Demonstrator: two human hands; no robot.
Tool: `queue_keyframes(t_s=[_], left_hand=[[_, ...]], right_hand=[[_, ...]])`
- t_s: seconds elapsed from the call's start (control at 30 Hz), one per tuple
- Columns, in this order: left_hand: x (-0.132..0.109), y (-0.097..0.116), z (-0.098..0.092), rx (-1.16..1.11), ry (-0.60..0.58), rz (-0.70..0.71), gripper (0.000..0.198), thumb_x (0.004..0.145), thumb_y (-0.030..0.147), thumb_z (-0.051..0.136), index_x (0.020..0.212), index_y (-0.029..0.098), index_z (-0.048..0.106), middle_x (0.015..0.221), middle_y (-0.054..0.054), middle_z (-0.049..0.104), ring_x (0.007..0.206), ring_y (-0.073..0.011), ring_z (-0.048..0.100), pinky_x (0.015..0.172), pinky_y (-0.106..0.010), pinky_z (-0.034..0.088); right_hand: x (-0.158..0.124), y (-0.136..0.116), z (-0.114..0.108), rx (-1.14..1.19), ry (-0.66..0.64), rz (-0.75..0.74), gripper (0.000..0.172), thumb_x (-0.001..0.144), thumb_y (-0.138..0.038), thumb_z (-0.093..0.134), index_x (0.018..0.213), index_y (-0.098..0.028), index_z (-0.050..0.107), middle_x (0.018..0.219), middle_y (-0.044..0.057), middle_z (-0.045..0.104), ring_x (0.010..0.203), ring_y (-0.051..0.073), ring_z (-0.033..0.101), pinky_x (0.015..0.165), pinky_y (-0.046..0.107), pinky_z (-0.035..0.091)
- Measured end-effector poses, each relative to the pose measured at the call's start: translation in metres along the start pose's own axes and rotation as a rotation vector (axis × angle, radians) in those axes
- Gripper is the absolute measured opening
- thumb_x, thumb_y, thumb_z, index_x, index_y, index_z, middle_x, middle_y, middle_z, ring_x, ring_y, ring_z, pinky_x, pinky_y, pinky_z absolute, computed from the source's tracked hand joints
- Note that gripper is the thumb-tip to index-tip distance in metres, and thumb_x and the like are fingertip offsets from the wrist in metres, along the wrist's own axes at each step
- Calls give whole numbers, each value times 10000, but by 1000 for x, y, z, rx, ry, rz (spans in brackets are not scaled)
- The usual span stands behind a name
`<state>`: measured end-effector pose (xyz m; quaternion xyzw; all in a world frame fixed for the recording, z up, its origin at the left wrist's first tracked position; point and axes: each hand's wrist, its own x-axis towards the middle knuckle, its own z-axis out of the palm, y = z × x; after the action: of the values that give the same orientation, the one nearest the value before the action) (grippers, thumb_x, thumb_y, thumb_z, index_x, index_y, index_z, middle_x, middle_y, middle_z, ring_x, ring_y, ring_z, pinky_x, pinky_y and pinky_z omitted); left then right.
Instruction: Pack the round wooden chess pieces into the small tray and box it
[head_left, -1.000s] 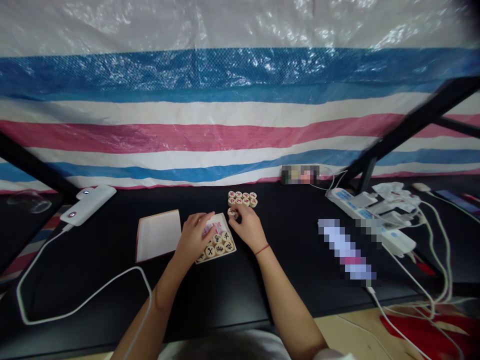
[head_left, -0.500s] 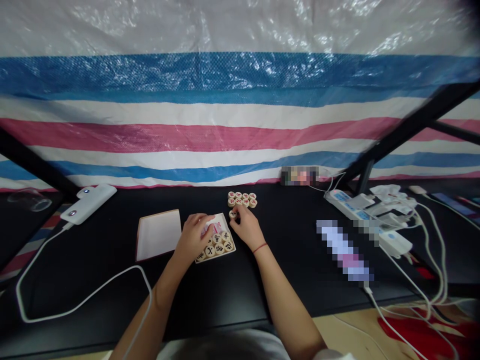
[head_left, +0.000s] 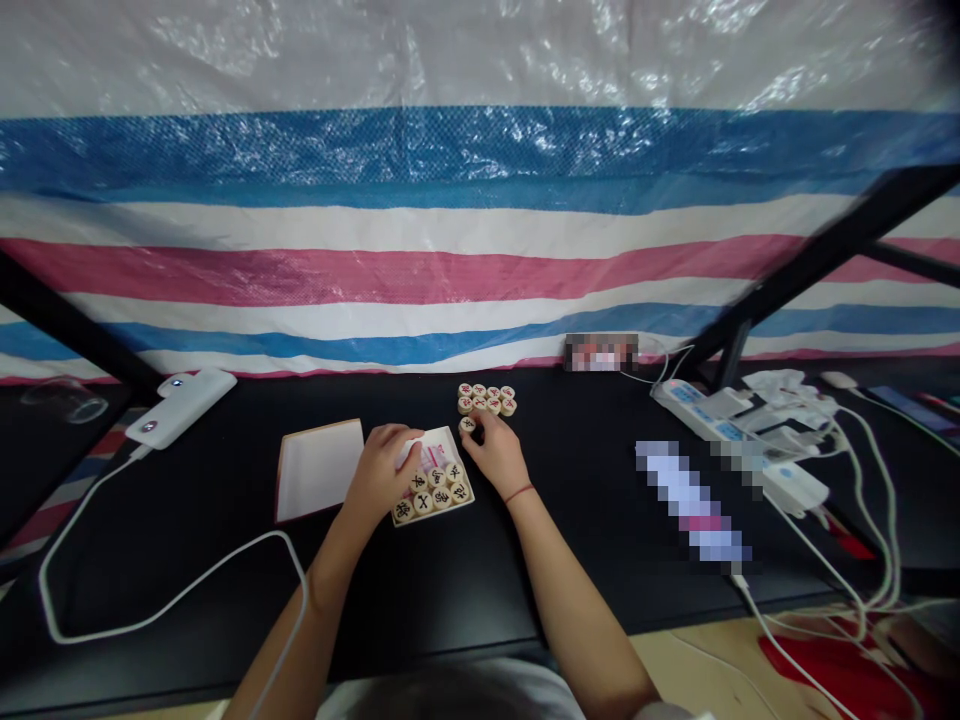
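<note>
- Right hand (head_left: 496,458) is set at the far right corner of the small box (head_left: 466,497), its fingers curled and closed on one round wooden game piece (head_left: 467,425), which is pinched between thumb and fingertips just above the black table (head_left: 585,520).
- That held piece is found directly in front of the right hand, on the far side of it, between the box and the cluster of loose pieces (head_left: 487,399) laid out in two short rows on the table.
- From the pinched piece the cluster lies just beyond and slightly to the right, near but apart from it; the box lies just to the near left. The right hand is clearly the nearer hand to the cluster.
- Left hand (head_left: 382,472) is laid over the left part of the box, its fingers bent down onto the rim and contents. Whether anything is gripped under it cannot be told, since the fingertips are hidden by the knuckles; it seems only to steady the box.
- Inside the box, more pieces (head_left: 435,495) are seen packed flat in its near right part, faces up, touching one another.
- The box lid (head_left: 319,482) lies flat just to the left of the box, beside the left hand and not touched by it.
- The disc-shaped pieces have no long axis; the cluster's rows run left to right across the table.
</note>
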<state>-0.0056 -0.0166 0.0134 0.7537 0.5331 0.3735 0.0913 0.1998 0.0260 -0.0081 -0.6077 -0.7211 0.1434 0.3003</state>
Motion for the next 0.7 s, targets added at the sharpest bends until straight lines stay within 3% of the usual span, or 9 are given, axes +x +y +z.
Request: queue_keyframes(t_s=[0.3, 0.53, 0.7], left_hand=[[1, 1, -2, -6, 8, 16, 176, 893, 229, 492, 861, 209, 663, 888, -52, 656, 892, -201, 592, 849, -362, 492], [3, -4, -10, 17, -41, -71, 208, 895, 251, 468, 895, 220, 674, 927, -52, 664, 907, -201, 601, 861, -366, 474], [-1, -5, -12, 222, -75, -193, 198, 873, 288, 522, 802, 229, 697, 911, -59, 677, 916, -242, 553, 829, -397, 432]], right_hand=[[1, -1, 2, 12, 74, 27, 132, 813, -237, 519, 917, -191, 587, 872, 46, 654, 675, 156, 559, 640, 252, 404], [0, -1, 2, 27, 70, 2, 171, 813, -211, 529, 959, -201, 618, 931, 53, 649, 746, 171, 574, 697, 270, 440], [-5, -12, -9, 94, 165, -79, 150, 843, -250, 538, 928, -194, 648, 914, 70, 631, 860, 196, 585, 811, 292, 450]])
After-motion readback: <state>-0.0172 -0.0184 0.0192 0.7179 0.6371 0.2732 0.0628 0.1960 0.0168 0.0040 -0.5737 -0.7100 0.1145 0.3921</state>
